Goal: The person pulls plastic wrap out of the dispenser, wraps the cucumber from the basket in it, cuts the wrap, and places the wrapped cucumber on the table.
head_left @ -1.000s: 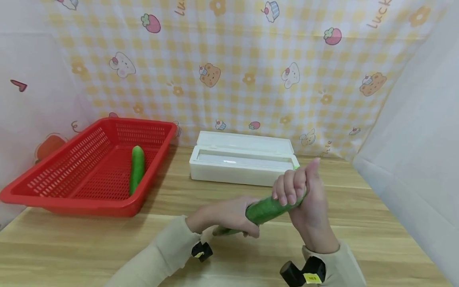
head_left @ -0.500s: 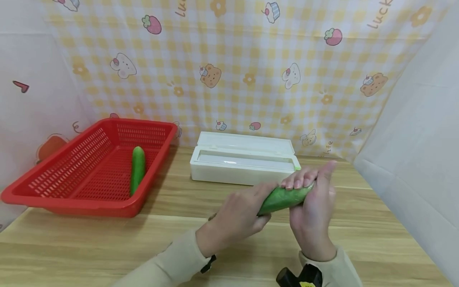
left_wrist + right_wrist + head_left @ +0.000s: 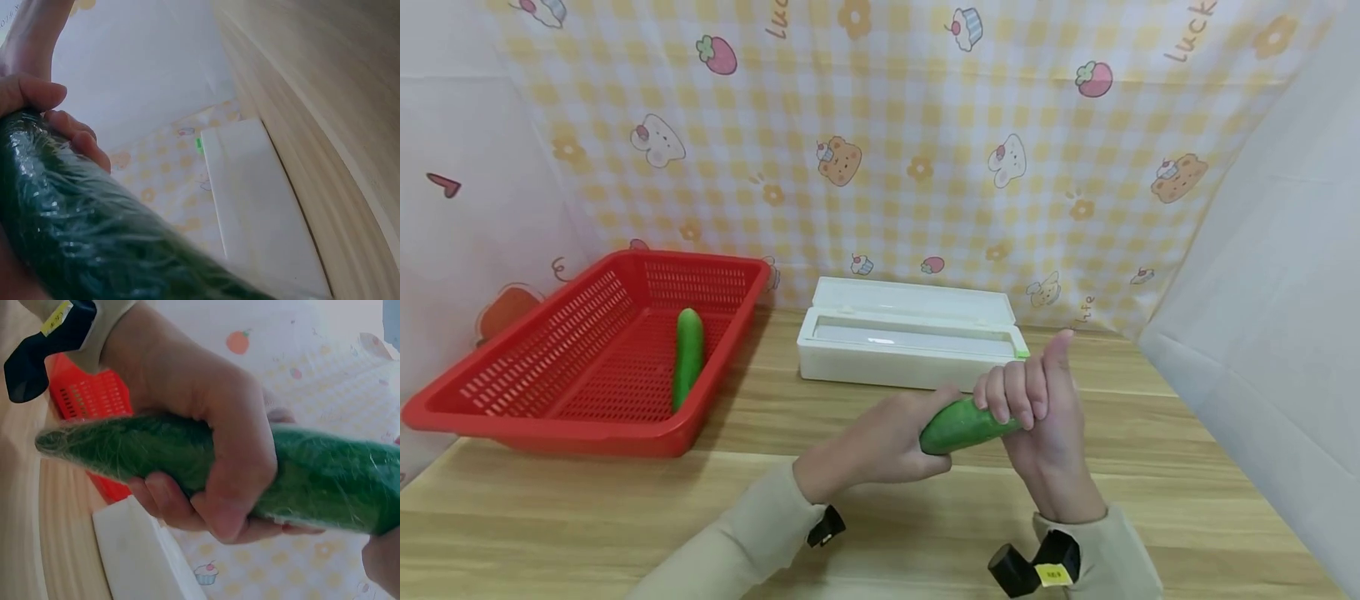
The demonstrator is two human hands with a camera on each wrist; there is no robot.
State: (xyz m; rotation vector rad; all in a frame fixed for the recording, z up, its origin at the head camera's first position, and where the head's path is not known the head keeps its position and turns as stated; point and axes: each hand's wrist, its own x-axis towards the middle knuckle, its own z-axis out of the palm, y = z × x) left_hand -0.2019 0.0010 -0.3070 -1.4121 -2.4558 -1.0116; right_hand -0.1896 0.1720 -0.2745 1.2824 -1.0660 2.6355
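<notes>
A green cucumber wrapped in clear cling film is held above the tabletop in front of me. My left hand grips it around the middle; the right wrist view shows that hand from the far side, with the cucumber's narrow end sticking out past it. Over the other end curl the fingers of my right hand, its thumb pointing up. Wrinkled film shows on the cucumber in the left wrist view. The end under my right hand is hidden in the head view.
A red plastic basket at left holds another cucumber. Behind my hands stands a long white box, its lid raised and a green piece at its right end. A checked cloth hangs behind.
Both hands, with the cucumber, moved up and right, then back down and left. My left hand turned on the cucumber, and its narrow end, visible before, is hidden in the head view.
</notes>
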